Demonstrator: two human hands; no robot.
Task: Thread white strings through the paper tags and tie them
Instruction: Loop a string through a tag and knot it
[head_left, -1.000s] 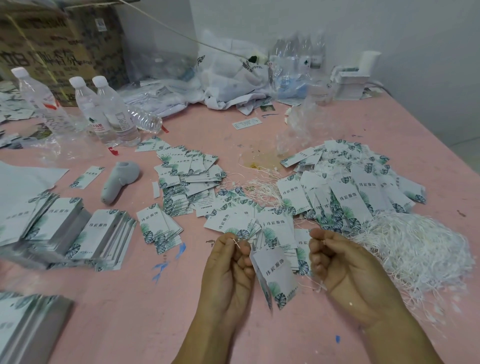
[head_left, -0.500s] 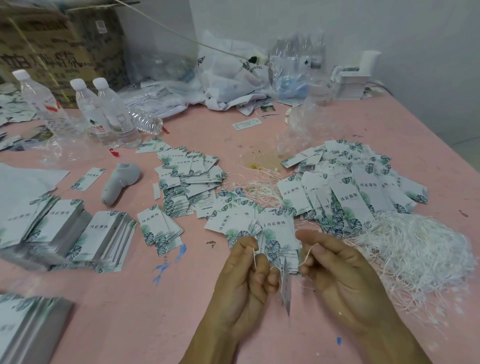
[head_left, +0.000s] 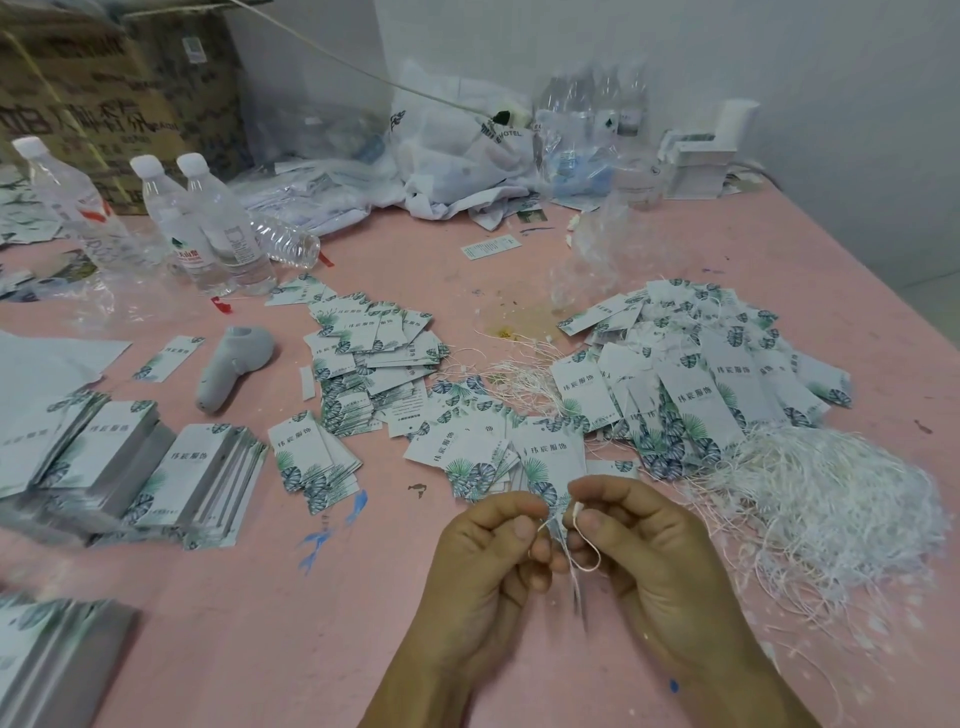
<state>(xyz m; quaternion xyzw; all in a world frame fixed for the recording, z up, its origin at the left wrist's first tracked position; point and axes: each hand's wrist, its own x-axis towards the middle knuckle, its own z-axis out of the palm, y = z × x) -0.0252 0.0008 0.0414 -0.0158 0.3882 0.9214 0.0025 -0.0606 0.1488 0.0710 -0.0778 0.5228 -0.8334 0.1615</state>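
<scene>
Soft, even, dim-white light; my hands cast hardly any shadow. Stacked tags (head_left: 57, 654) far left of my left hand (head_left: 491, 561) smeared with blur. Wide-angle bending at edges.

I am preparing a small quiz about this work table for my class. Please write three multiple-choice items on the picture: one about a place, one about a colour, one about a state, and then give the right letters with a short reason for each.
1. Where is the big heap of loose white strings?
A. to the right of the hands
B. beside the bottles
C. on the cardboard box

2. What colour is the table?
A. green
B. pink
C. black

3. What are the two hands doing?
A. lying flat on the table
B. lifting a bottle
C. pinching a string with a tag between them

Answers:
1 A: the heap lies right of the right hand.
2 B: the bare table top is pink.
3 C: the left hand and the right hand pinch a white string, and a paper tag hangs edge-on between them.
</scene>
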